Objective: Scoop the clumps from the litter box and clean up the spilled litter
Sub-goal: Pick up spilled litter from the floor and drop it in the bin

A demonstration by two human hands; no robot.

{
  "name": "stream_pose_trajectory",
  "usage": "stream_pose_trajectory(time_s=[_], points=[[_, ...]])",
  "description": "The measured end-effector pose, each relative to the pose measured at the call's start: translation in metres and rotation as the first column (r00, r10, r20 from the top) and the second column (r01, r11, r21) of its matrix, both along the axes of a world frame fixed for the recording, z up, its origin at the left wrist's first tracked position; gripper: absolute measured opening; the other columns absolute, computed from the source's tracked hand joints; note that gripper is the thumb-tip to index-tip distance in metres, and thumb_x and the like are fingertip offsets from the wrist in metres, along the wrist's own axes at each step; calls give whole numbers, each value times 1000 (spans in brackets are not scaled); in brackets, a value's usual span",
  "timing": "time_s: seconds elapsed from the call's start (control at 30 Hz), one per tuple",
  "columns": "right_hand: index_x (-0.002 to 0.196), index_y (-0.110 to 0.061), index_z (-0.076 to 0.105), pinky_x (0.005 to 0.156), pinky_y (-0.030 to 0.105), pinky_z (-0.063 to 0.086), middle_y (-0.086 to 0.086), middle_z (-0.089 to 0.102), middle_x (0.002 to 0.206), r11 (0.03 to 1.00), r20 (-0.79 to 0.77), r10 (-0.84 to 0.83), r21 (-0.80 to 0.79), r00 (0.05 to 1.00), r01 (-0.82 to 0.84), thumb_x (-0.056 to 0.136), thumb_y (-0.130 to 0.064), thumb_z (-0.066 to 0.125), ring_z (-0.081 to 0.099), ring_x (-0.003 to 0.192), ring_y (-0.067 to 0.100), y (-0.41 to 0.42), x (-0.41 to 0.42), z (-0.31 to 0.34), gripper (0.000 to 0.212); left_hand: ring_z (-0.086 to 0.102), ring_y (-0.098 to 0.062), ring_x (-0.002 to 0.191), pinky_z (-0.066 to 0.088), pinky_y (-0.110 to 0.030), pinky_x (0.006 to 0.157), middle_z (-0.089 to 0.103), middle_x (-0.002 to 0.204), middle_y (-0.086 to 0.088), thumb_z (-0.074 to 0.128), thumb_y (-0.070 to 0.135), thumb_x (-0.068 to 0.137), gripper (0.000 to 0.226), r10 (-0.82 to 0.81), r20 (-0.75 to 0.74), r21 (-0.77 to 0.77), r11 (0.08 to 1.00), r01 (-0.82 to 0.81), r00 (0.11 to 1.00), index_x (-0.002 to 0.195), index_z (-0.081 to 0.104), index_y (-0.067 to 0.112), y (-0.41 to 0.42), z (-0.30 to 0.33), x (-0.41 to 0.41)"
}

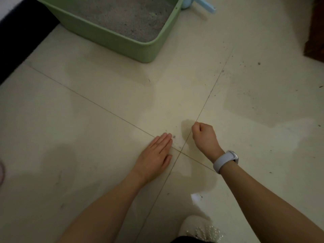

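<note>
Spilled litter (174,137) is lying as fine loose grains on the floor (87,128), just beside the left hand (155,155), which is resting flat with fingers straight. Right hand (204,135) is hovering in a closed fist (contents, if any, cannot be told). Grains are likely handling light and scattering easily; sweeping together suits better than pinching. Litter box (112,37) is standing well apart.

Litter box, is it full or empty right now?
Partly filled: grey litter covers the green litter box floor, well below its rim.
</note>
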State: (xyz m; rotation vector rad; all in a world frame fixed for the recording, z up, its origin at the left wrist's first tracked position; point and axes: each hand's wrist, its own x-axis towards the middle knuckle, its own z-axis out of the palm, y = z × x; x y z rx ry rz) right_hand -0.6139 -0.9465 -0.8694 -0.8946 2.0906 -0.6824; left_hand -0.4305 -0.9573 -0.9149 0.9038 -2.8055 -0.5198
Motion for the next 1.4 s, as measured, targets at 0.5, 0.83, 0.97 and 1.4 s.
stream_pose_trajectory(time_s=[0.5, 0.83, 0.97, 1.4], points=[[62, -7, 38, 55, 27, 23, 14, 37, 62, 1000, 79, -15, 3, 997, 15, 94, -13, 35, 30, 57, 18, 0, 3, -6, 33, 49, -23, 63, 31, -33, 59, 51, 67, -6, 38, 61, 79, 52, 310, 196, -370, 902, -223, 930, 68, 52, 13, -32, 4, -7], [54, -13, 27, 51, 27, 21, 2, 29, 52, 1000, 96, -14, -5, 995, 15, 96, -14, 34, 25, 51, 14, -18, 15, -7, 43, 46, -19, 43, 37, -27, 52, 50, 48, -4, 44, 17, 84, 33, -14, 213, -483, 867, 118, 977, 52, 51, 18, -48, -5, -22], [58, -8, 32, 55, 28, 25, 10, 35, 57, 999, 101, -50, -5, 994, 51, 96, -14, 34, 31, 55, 18, -19, 11, -8, 39, 47, -20, 44, 40, -28, 52, 49, 49, -4, 63, 11, 68, 17, 11, 269, -426, 898, 108, 963, 55, 53, 17, -40, -8, -21], [55, -12, 26, 55, 30, 25, 6, 33, 51, 958, -122, 287, 28, 950, -286, 95, -16, 37, 30, 51, 21, -55, 25, 57, 42, 42, -20, 25, 34, -14, 37, 46, 35, -3, 40, 23, 74, 38, 142, 188, -279, 956, -86, 972, 38, 46, 13, -125, 93, 12]])
